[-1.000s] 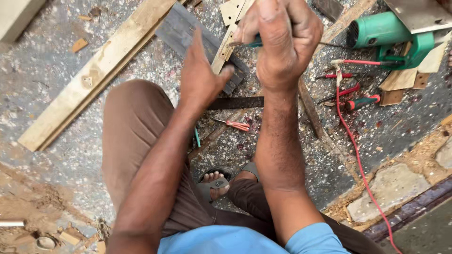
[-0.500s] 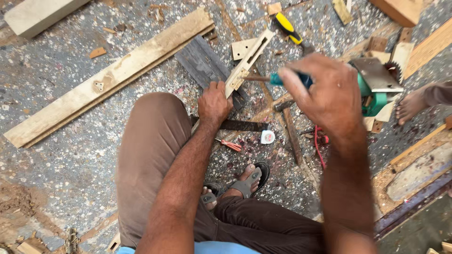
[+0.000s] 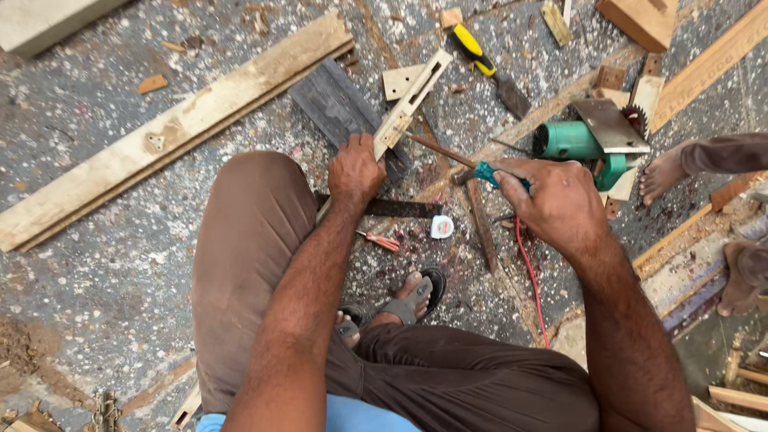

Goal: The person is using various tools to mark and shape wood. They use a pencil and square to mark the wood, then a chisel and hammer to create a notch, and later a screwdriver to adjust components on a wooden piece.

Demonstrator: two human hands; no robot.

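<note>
Wooden strip (image 3: 408,104) lies on the dusty floor (image 3: 96,272) — left hand (image 3: 354,170) clamped on its near end, right hand (image 3: 556,200) closed around 1 blue-handled chisel (image 3: 468,162) — tip beside it.

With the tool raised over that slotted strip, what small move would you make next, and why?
Probably lower the teal-handled tool tip into the slotted wooden strip: the left hand pins the strip's near end, and the right hand aims the shaft at it.
</note>
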